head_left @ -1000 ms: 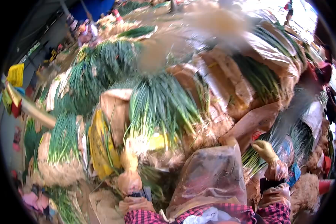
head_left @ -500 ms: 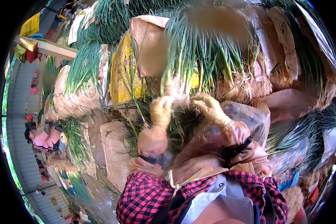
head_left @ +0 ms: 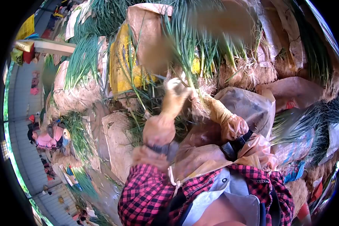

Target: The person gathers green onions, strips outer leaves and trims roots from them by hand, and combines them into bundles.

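Note:
A small bunch of green onions [head_left: 190,81] slants across the middle, its pale roots hanging low. My right hand [head_left: 214,107], in a yellowish glove, is closed on the bunch near its roots, with the fingertips partly hidden behind it. Just left of the stems is my left hand [head_left: 174,97], also gloved; it is blurred and its fingers are bent, and whether they grip any stems cannot be made out. More green onions [head_left: 229,49] lie beyond the hands, roots toward me. A translucent plastic sheet [head_left: 248,109] bulges beside my right hand.
A yellow printed sack [head_left: 121,69] and a brown sack [head_left: 147,22] lie ahead on the left. Another onion bundle [head_left: 81,67] is farther left. A person in pink [head_left: 51,136] is at the far left. Onions [head_left: 297,122] in wrapping lie on the right.
Both hands have moved slightly, and my right hand has closed in on the roots. The small bunch now stands out from the others, tilted, with its roots nearer to me.

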The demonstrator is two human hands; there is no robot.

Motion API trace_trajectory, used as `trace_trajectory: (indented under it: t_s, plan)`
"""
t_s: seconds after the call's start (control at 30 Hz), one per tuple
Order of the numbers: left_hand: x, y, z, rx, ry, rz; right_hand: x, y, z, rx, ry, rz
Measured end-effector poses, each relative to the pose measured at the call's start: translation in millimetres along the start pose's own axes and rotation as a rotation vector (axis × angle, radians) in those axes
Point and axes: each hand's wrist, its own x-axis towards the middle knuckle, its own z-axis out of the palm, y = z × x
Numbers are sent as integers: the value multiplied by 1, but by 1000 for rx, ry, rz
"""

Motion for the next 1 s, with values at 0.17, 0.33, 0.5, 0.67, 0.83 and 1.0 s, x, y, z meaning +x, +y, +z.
trace_trajectory:
  t_s: [0.17,0.33,0.5,0.67,0.83,1.0]
  plan:
    - [-4,25,9,405,-553,-37,-18,-4,-18,-220,120,-165]
    - [-25,-2,-16,-481,-413,-427,-7,13,-17,-528,352,-410]
    - [37,-36,10,258,60,-240,-13,35,26,-1612,35,-603]
    - [15,-8,10,-313,38,-357,-21,21,10,-1457,306,-561]
    - [-22,-27,-10,-1269,44,-415,-2,20,-9,-772,388,-543]
    - [0,-61,-5,-597,37,-641,-3,17,-10,-663,189,-424]
